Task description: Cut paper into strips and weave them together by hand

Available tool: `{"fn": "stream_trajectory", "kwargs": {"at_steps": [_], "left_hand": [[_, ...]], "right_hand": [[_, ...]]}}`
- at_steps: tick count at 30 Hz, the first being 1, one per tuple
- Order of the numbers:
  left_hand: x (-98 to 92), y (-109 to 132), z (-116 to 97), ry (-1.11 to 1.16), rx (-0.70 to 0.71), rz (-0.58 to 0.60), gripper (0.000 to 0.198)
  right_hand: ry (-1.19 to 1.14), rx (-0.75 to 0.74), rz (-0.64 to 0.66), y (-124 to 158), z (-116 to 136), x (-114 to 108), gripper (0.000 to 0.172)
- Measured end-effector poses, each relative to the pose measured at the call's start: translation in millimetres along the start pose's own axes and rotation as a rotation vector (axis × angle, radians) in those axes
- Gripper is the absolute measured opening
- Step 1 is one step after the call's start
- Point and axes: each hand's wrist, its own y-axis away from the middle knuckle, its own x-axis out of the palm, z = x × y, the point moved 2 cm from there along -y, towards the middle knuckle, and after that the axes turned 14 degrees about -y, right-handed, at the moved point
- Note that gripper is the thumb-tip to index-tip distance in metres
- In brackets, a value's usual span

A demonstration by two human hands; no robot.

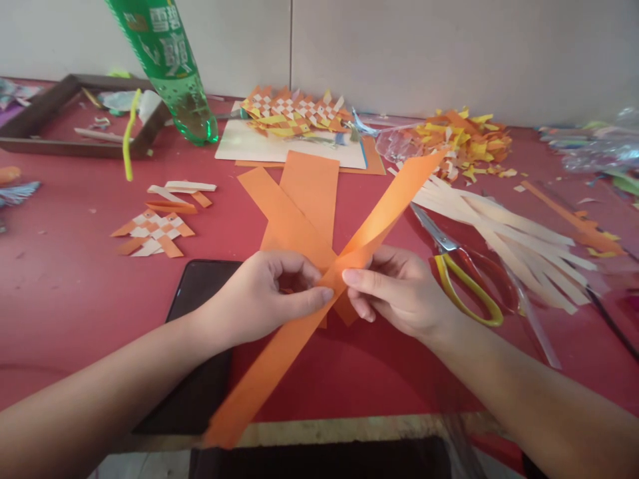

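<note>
Fingers (369,282) partly cover orange strip (284,349); green bottle (172,66) cut off above.

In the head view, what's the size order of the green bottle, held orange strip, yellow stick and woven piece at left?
Held orange strip
Green bottle, visible part; top cut off by frame
Woven piece
Yellow stick

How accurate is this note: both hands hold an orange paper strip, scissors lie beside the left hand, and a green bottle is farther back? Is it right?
One error: the head view shows the scissors beside the right hand, not the left hand. Both hands do hold the orange paper strip, and the green bottle is farther back.
</note>
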Motion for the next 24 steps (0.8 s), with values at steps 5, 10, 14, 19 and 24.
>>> {"fn": "stream_trajectory", "kwargs": {"at_steps": [5, 10, 14, 19, 24], "left_hand": [[0.1, 1, -5, -0.028, -0.002, 0.002, 0.021], [-0.9, 1, -7, -0.042, 0.005, 0.008, 0.021], [-0.9, 2, -3, -0.030, -0.004, 0.015, 0.021], [-1.2, 2, -1, 0.022, -0.027, 0.035, 0.023], [-2.0, 0, -1, 0.019, -0.018, 0.045, 0.025]], "right_hand": [[-0.016, 0.010, 0.074, 1, -2, 5, 0.018], [0.008, 0.005, 0.024, 0, 0, 1, 0.018], [0.005, -0.020, -0.034, -1, 3, -2, 0.021], [-0.010, -0.017, -0.059, 0, 4, -1, 0.021], [-0.017, -0.056, -0.093, -1, 9, -2, 0.022]]}}
